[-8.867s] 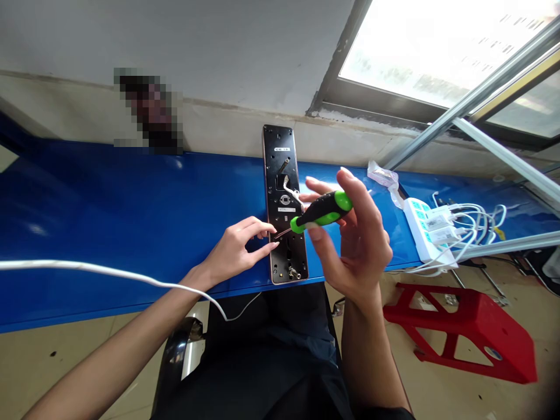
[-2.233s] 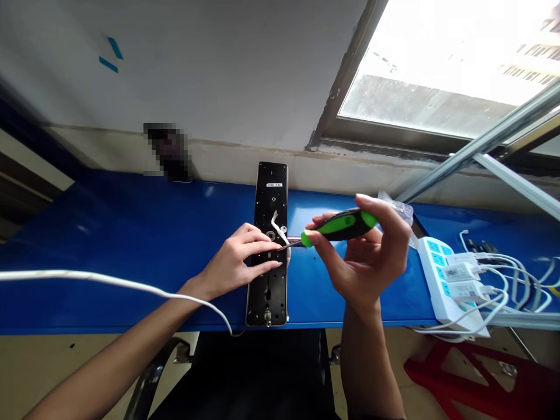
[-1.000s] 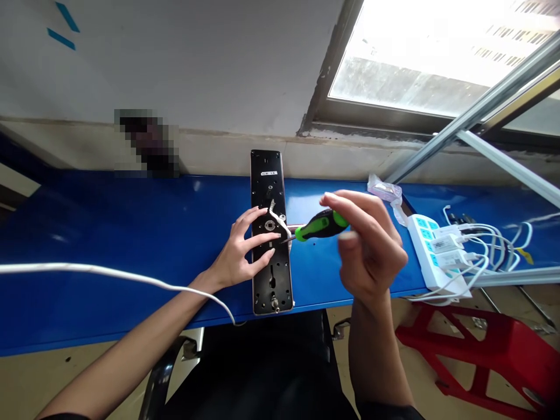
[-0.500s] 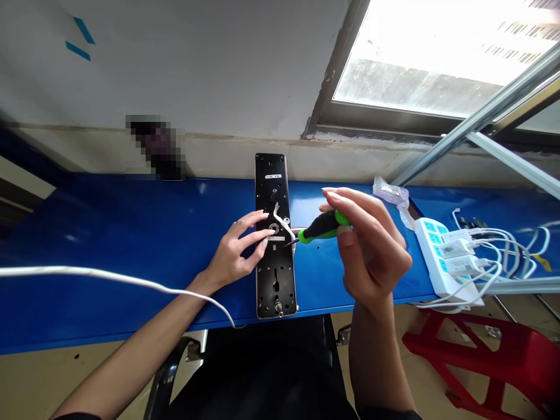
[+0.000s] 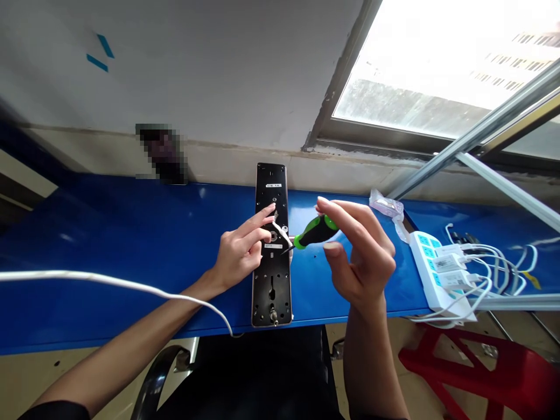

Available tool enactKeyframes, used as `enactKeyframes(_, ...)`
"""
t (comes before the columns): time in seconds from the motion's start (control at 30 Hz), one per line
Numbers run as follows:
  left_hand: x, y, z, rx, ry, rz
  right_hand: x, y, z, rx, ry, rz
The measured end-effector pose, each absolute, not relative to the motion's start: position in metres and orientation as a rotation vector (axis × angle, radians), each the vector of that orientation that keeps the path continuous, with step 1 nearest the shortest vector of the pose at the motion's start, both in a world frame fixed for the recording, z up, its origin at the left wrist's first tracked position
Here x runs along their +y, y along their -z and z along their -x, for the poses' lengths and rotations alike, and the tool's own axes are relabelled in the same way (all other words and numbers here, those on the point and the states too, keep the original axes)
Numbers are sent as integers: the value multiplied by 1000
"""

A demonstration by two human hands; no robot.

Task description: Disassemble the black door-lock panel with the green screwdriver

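Observation:
A long black lock panel (image 5: 272,265) lies upright in view on the blue table, with holes, small screws and a white label. A white cable (image 5: 282,232) runs across its middle to the right edge. My left hand (image 5: 238,251) rests over the panel's left side, index and middle fingers stretched to the cable's upper end, the others bent. My right hand (image 5: 365,254) holds a green and black screwdriver (image 5: 315,231) by the handle end between thumb and fingers. Its dark shaft slants down-left over the panel's right edge, close to the cable; whether the tip touches is unclear.
On the right of the blue table (image 5: 175,233) sits a white power strip (image 5: 431,262) with plugged chargers and tangled cables. A clear plastic bag (image 5: 387,207) lies behind it. A white cord (image 5: 131,282) crosses above my left forearm. A red stool (image 5: 494,367) stands at the lower right.
My left fingers have shifted up the panel toward the cable's upper end. My right hand has moved slightly left with the screwdriver, its fingers looser. The view has tilted a little.

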State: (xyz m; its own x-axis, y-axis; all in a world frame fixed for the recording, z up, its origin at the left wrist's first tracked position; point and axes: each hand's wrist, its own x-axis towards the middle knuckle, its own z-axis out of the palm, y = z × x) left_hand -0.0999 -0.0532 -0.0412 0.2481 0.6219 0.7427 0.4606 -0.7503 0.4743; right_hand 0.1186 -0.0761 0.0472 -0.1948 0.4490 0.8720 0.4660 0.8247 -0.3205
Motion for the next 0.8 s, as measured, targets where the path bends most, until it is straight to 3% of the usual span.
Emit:
enactKeyframes(0.23, -51, 48, 101, 996, -1595, -2287, -80, -50, -117, -1776, -119, 692)
enactKeyframes(0.43, -43, 56, 113, 936, -1452, -2445, -74, -46, -119, -1703, 6, 692)
enactKeyframes(0.6, -40, 60, 119, 961, -1407, -2446, -79, -46, -115, -1766, -262, 670)
enactKeyframes(0.8, -43, 60, 118, 960, -1436, -2462, -77, -44, -114, -1701, -17, 658)
